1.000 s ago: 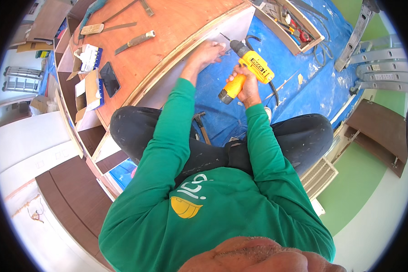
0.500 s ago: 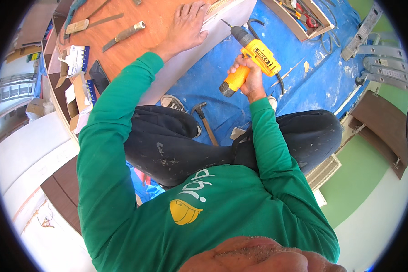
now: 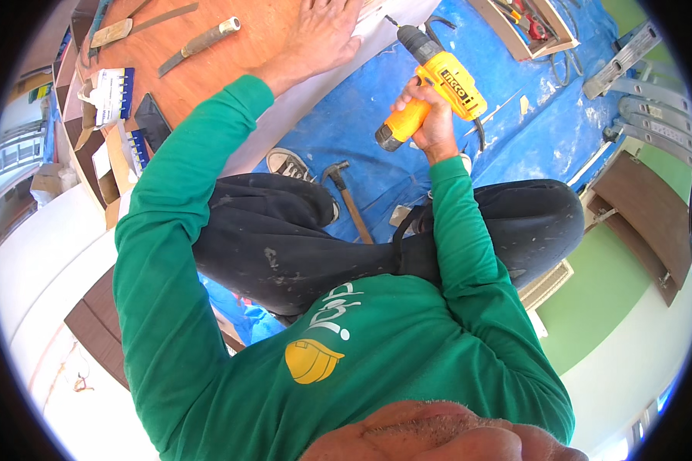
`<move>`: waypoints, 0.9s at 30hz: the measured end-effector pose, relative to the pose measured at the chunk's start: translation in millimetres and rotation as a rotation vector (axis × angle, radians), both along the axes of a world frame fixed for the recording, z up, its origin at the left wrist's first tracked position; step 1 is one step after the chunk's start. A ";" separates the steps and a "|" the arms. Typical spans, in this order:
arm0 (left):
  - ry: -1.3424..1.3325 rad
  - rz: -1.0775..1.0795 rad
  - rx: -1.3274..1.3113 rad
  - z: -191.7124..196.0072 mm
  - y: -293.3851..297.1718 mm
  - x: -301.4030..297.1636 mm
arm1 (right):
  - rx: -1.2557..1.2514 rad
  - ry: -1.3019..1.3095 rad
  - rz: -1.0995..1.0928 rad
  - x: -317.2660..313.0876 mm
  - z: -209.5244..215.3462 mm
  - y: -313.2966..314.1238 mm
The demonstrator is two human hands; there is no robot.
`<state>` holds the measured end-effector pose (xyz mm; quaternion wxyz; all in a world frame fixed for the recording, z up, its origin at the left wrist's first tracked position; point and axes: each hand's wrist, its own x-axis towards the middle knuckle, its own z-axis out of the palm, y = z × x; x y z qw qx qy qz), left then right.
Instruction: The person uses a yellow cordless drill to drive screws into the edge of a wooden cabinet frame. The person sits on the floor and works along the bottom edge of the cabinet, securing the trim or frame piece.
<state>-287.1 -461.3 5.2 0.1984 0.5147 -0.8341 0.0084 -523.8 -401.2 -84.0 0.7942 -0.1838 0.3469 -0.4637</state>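
Observation:
My right hand [image 3: 427, 115] is wrapped round the grip of a yellow and black power drill [image 3: 447, 81]. The drill's bit points up and left, close to the side of a wooden panel [image 3: 261, 27]. On the reddish top of that panel my left hand [image 3: 323, 34] lies flat, fingers stretched out, with nothing in it. A knife-like tool with a worn handle [image 3: 207, 40] rests on the panel, left of my left hand. Farther left is a flat tool with a wooden handle [image 3: 112, 32].
A hammer [image 3: 347, 201] lies on the blue sheet [image 3: 323, 127] by my shoe. An open box of hand tools [image 3: 523, 46] stands far right, near a metal ladder [image 3: 623, 61]. Torn small boxes [image 3: 109, 96] and a dark phone-like slab [image 3: 152, 121] sit at the panel's left edge.
The panel and the things on it have shifted slightly up and left in view. The drill sits slightly farther right, still in my right hand; my left hand stays flat on the panel.

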 end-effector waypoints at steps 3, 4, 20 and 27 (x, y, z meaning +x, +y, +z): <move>-0.038 0.018 -0.030 -2.2 2.6 0.5 | -0.059 0.022 0.007 -1.1 -5.7 -2.1; -0.062 0.025 -0.051 -0.8 2.1 -0.6 | -0.085 0.029 0.015 -3.7 -10.0 -4.8; -0.257 -0.076 0.114 22.2 47.9 7.5 | -0.105 0.125 -0.102 -40.5 -17.4 52.5; 0.658 0.311 0.096 181.6 241.5 104.0 | -0.116 0.038 -0.098 -29.7 -4.6 81.3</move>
